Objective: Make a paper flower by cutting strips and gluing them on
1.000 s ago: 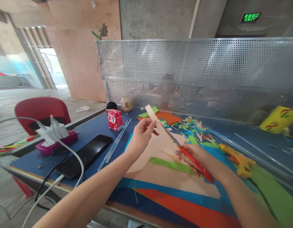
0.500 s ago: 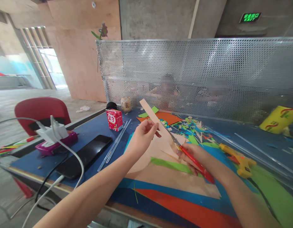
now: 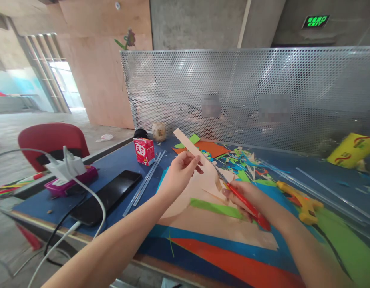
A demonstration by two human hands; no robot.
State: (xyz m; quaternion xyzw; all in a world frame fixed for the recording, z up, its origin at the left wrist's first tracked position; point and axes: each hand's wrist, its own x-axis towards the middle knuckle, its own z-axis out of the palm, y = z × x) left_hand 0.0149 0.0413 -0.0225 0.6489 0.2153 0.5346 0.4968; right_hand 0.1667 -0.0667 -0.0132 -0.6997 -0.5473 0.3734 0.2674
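Note:
My left hand (image 3: 185, 168) pinches a long peach paper strip (image 3: 185, 141) between thumb and fingers, above the table's middle. My right hand (image 3: 243, 196) is closed round the red handles of a pair of scissors (image 3: 247, 203). The blades point up and left and meet the strip just right of my left fingers. Beneath both hands lie peach sheets (image 3: 185, 218) on blue paper (image 3: 203, 241), with a light green strip (image 3: 215, 208) on top. Part of the scissors' grip is hidden by my right fingers.
A yellow glue gun (image 3: 303, 202) lies to the right, near clear glue sticks (image 3: 329, 193). Paper scraps (image 3: 241, 162) and an orange sheet (image 3: 213, 149) are behind my hands. A phone (image 3: 105, 198), a red carton (image 3: 144, 151) and a power strip (image 3: 68, 180) stand left. A perforated metal screen (image 3: 247, 96) edges the back.
The peach strip has shifted slightly left and down at its far end. Less of the scissors' blades shows beside the strip. Both hands stay nearly in place.

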